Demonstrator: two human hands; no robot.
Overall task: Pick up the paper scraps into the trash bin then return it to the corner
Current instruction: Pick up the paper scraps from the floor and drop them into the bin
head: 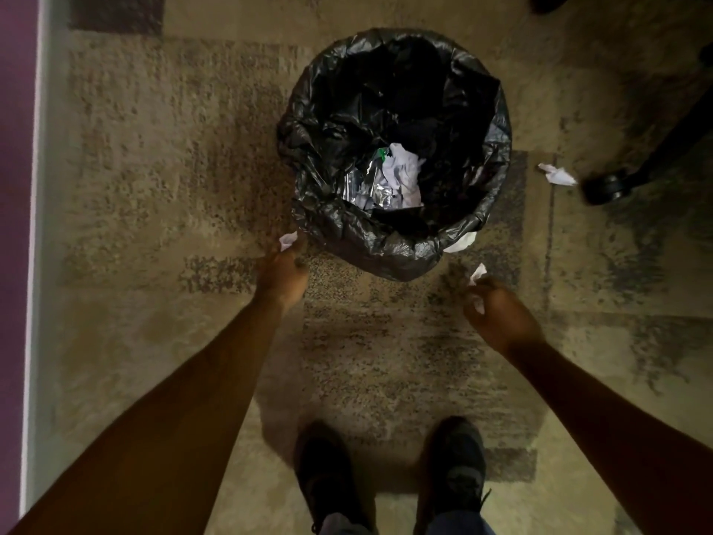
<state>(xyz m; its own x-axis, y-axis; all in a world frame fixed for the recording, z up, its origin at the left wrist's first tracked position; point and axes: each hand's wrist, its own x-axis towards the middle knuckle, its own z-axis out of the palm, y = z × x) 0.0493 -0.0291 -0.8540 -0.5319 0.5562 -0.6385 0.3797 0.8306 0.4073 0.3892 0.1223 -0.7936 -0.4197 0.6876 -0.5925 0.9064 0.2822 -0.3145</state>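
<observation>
2 dark shoes (pixel 389 473) stand on the mottled beige carpet (pixel 173 187). The left hand (pixel 283 274) pinches a white paper scrap (pixel 288 240); the right hand (pixel 497 314) is closed on another crumpled scrap (pixel 477 274), both beside the black-bagged round trash bin (pixel 393 241). A 3rd scrap (pixel 557 174) lies near the carpet's right edge.

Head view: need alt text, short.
Seen from above, a person's left hand and right hand each hold a white paper scrap near a bin lined with a black bag, standing on carpet. Crumpled paper already lies inside; another scrap sits on the floor to the right, by a chair wheel.
</observation>
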